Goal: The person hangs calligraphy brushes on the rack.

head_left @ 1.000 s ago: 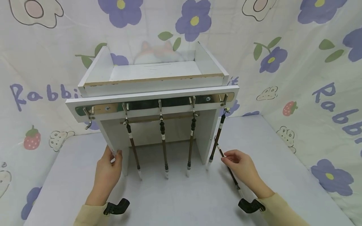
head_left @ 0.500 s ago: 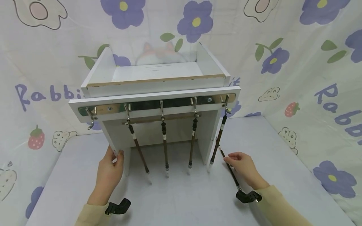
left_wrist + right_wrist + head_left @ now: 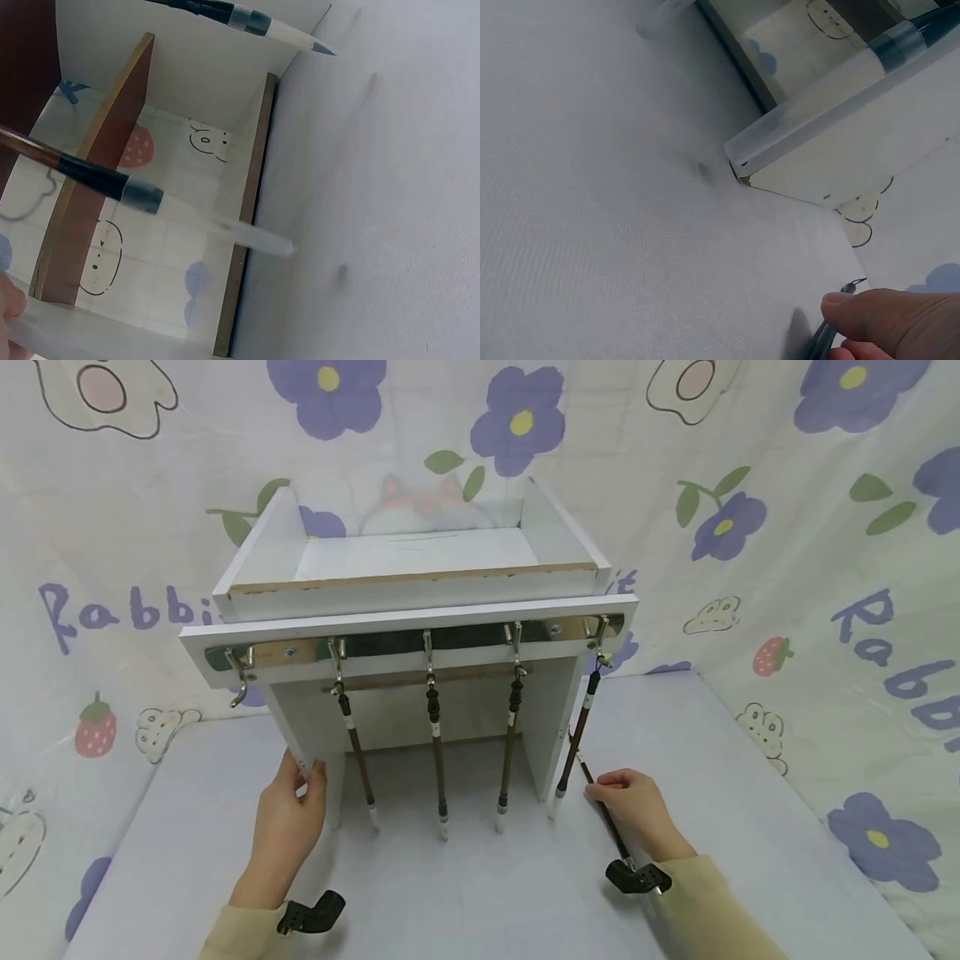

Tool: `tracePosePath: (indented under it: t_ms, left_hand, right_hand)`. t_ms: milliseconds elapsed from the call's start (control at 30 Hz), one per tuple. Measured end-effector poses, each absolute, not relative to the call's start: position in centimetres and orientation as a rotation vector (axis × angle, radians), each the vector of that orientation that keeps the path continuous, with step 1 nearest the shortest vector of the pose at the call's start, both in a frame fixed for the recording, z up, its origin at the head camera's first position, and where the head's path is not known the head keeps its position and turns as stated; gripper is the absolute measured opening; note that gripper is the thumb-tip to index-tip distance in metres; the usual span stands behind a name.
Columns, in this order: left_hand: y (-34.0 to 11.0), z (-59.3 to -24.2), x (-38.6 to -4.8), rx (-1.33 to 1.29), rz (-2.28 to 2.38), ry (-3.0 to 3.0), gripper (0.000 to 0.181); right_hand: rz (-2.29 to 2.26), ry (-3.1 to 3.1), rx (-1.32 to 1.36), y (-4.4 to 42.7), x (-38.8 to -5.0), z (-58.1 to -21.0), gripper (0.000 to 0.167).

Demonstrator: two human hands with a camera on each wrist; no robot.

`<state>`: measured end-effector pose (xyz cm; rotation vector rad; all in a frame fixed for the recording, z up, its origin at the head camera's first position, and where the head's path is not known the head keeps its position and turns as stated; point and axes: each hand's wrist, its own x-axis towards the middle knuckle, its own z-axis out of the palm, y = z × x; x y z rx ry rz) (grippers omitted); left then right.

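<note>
My left hand grips the front edge of the left side panel of a white wooden stand; in the left wrist view only its fingertips show. Beside the stand's right side, my right hand pinches a dark-handled writing brush between thumb and fingers, near its looped end. The right wrist view shows the thumb on this brush; its lower part is out of that view. Several similar brushes, such as the middle one, hang tip down from hooks on the stand.
A metal hook rail runs along the stand's front; its leftmost hook carries no brush. An open tray forms the top. White cloth covers the table, and a patterned curtain hangs behind.
My right hand has moved slightly left and closed its fingers on the brush, whose lower end has shifted left. The leftmost hanging brush swung right and came back. My left hand stays on the panel.
</note>
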<state>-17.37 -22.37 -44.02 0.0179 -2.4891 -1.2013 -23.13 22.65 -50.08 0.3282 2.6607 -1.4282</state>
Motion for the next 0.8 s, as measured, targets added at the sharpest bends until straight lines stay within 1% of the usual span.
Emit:
tracePosePath:
  t_ms: [200,500,800]
  left_hand:
    - [-22.35,-44.17,-17.17,0.035,-1.194,-2.487,0.044]
    - [-22.22,-44.41,-17.16,0.052,-1.195,-2.495,0.044]
    - [-22.13,-44.18,-17.27,0.041,-1.202,-2.483,0.045]
  right_hand:
    - [-1.368,2.676,0.332,22.46,-23.6,-49.86,0.031]
    - [-1.348,2.675,0.319,22.7,-23.6,-50.1,0.029]
    - [-1.325,2.704,0.275,22.7,-23.6,-50.05,0.023]
